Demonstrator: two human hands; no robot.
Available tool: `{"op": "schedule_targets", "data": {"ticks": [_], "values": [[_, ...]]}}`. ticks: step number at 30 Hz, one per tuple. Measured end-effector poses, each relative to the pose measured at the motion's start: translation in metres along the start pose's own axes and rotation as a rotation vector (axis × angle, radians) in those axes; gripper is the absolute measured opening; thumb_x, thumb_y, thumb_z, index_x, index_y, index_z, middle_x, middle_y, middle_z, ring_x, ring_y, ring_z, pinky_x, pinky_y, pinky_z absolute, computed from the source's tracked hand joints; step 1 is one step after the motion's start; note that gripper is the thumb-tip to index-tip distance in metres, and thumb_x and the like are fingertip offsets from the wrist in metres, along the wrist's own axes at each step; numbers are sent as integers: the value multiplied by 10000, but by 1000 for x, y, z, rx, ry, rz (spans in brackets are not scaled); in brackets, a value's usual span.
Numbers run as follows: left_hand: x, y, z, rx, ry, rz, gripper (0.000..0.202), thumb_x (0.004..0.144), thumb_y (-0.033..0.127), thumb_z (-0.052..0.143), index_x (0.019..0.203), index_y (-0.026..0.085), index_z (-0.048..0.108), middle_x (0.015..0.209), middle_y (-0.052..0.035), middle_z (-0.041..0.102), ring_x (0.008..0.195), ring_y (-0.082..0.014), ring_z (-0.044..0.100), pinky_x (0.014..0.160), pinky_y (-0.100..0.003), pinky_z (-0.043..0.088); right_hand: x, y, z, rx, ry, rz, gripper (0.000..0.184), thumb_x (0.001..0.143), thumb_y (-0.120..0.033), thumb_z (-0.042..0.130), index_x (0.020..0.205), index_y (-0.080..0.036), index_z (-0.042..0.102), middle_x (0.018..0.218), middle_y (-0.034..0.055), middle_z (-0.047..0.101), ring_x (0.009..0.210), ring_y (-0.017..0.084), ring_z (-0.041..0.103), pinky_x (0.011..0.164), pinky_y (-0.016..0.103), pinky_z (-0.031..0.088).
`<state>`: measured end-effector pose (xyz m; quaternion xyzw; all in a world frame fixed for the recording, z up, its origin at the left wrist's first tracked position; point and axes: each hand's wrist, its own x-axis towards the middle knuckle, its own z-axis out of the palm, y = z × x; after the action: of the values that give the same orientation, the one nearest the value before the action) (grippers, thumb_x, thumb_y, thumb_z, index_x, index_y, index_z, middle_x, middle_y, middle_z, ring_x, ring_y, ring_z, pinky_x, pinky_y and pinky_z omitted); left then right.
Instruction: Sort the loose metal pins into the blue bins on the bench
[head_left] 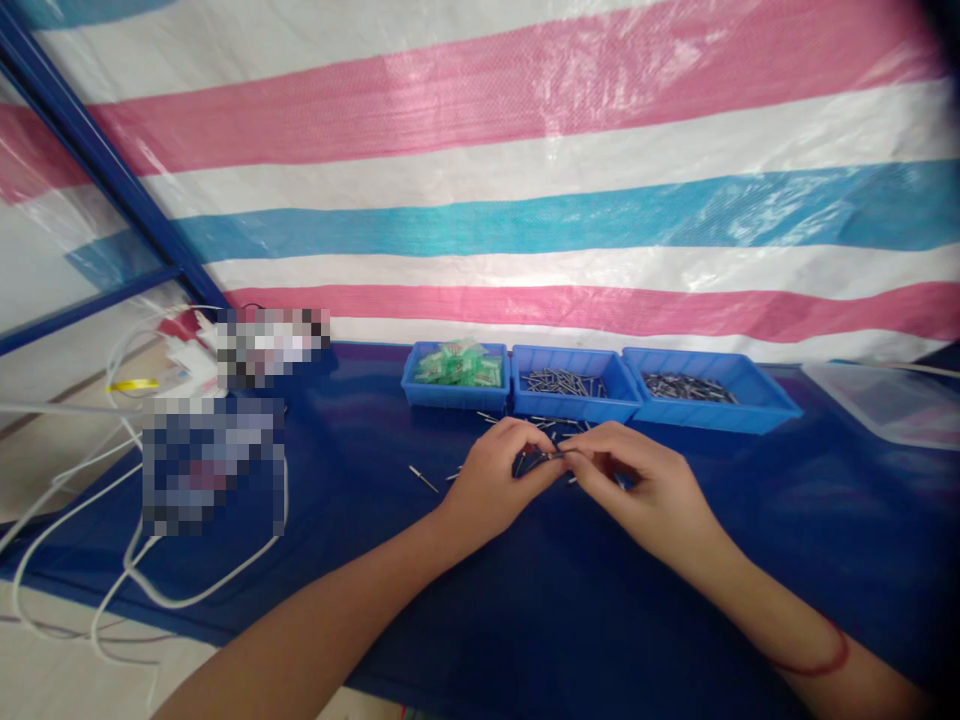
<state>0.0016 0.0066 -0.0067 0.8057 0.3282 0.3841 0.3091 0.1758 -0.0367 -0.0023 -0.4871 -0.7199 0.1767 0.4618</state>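
Observation:
My left hand and my right hand meet fingertip to fingertip just above the dark blue table. Both are closed in a pinch on a small, thin, dark metal piece, mostly covered by the fingers. More slender dark pieces show in the gap of my left hand; whether it holds them I cannot tell. Behind the fingers lie several loose thin metal pins. Another pin lies apart, left of my left hand.
At the back stand three blue bins: one with green packets, one with metal pins, one with darker metal pieces. A clear plastic container sits right. White cables and blurred-out items occupy the left. A striped sheet hangs behind.

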Motion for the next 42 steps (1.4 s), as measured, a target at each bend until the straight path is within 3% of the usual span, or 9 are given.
{"op": "schedule_targets", "data": {"ticks": [10, 16, 18, 21, 25, 29, 32, 38, 42], "values": [[4, 1, -10, 66, 19, -22, 208, 867, 338, 577, 992, 172, 576, 942, -43, 615, 904, -172, 574, 843, -307, 445, 4, 9, -1, -13, -76, 44, 192, 900, -285, 520, 842, -187, 674, 810, 44, 639, 732, 152, 574, 642, 278, 440], [2, 6, -9, 139, -35, 43, 310, 908, 341, 513, 1166, 172, 536, 1030, -69, 615, 976, -182, 572, 892, -323, 442, 16, 35, -18, 331, 362, 473, 285, 807, -452, 617, 849, -178, 684, 645, -12, 538, 498, 85, 442, 420, 218, 333], [1, 9, -9, 193, -101, 103, 278, 919, 333, 497, 1129, 167, 571, 1054, -77, 619, 1009, -189, 562, 914, -326, 431, 22, 45, -30, 473, 529, 546, 301, 767, -464, 653, 830, -171, 677, 614, -29, 492, 437, 58, 366, 368, 207, 266], [-1, 16, -3, 300, -245, 212, 259, 938, 338, 461, 1075, 188, 623, 1067, -68, 630, 1014, -194, 555, 913, -333, 424, 28, 56, -46, 549, 617, 594, 323, 776, -470, 636, 809, -150, 661, 572, -43, 438, 385, 43, 290, 336, 219, 187], [-7, 29, 26, 408, -428, 451, 308, 959, 363, 409, 1115, 215, 628, 1123, -54, 616, 1018, -181, 554, 914, -319, 425, 29, 59, -53, 592, 637, 605, 303, 829, -441, 553, 769, -159, 645, 537, -50, 393, 360, 44, 255, 335, 236, 155], [-4, 33, 64, 537, -406, 521, 318, 958, 380, 409, 1178, 234, 586, 1259, -55, 553, 1063, -199, 535, 820, -313, 454, 29, 54, -47, 607, 615, 594, 248, 802, -388, 575, 713, -166, 640, 542, -40, 412, 362, 46, 277, 339, 234, 165], [4, 26, 80, 631, -427, 569, 257, 957, 312, 429, 1051, 203, 643, 1102, -58, 619, 969, -191, 565, 752, -310, 448, 28, 50, -42, 592, 598, 576, 232, 770, -367, 605, 703, -149, 639, 546, -41, 419, 371, 41, 286, 344, 225, 171], [14, 13, 82, 676, -425, 674, 179, 924, 169, 475, 898, 194, 650, 938, -29, 640, 866, -160, 583, 713, -292, 431, 24, 47, -37, 507, 507, 549, 284, 791, -413, 592, 706, -147, 645, 554, -40, 421, 418, 54, 319, 380, 224, 211], [16, 19, 67, 710, -437, 676, 185, 925, 169, 467, 944, 217, 645, 954, -32, 643, 878, -167, 584, 736, -295, 438, 23, 37, -37, 385, 373, 543, 291, 794, -422, 615, 686, -156, 661, 593, -1, 500, 494, 92, 415, 447, 248, 299]]}}
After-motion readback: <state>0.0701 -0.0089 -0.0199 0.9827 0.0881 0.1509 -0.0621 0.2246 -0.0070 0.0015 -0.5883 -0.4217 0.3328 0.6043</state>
